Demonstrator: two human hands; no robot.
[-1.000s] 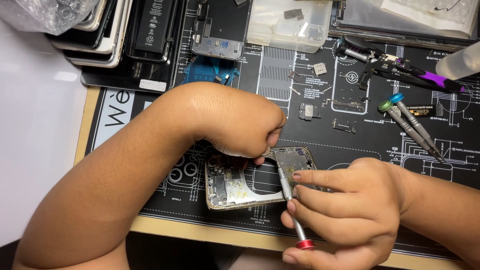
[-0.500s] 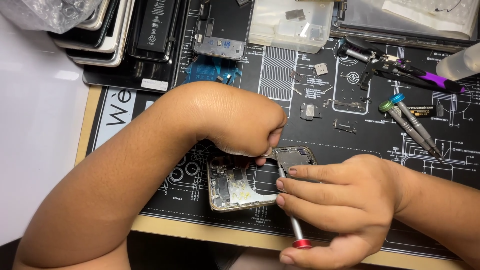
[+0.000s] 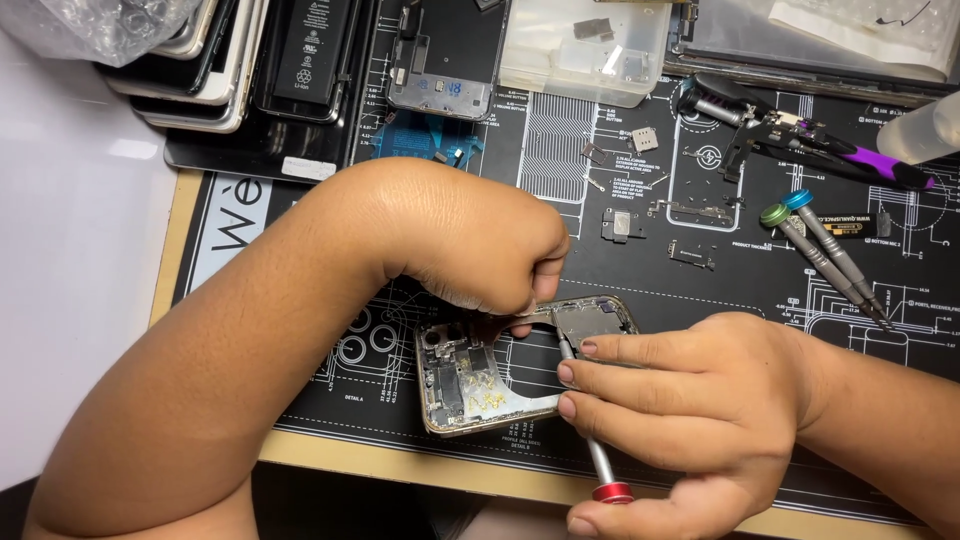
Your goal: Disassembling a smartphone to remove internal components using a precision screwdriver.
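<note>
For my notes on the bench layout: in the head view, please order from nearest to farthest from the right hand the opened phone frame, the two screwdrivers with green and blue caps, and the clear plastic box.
1. Opened phone frame: just left of the right hand.
2. Green- and blue-capped screwdrivers: up and right.
3. Clear plastic box: top edge.

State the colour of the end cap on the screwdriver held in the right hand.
Red: the cap of the screwdriver shows clearly in the head view.

clear plastic bag: top-left corner, crumpled | battery label: black rectangle, white print, on stacked phones | clear parts box: top centre, rectangular | white label: small strip, left mat edge
</note>
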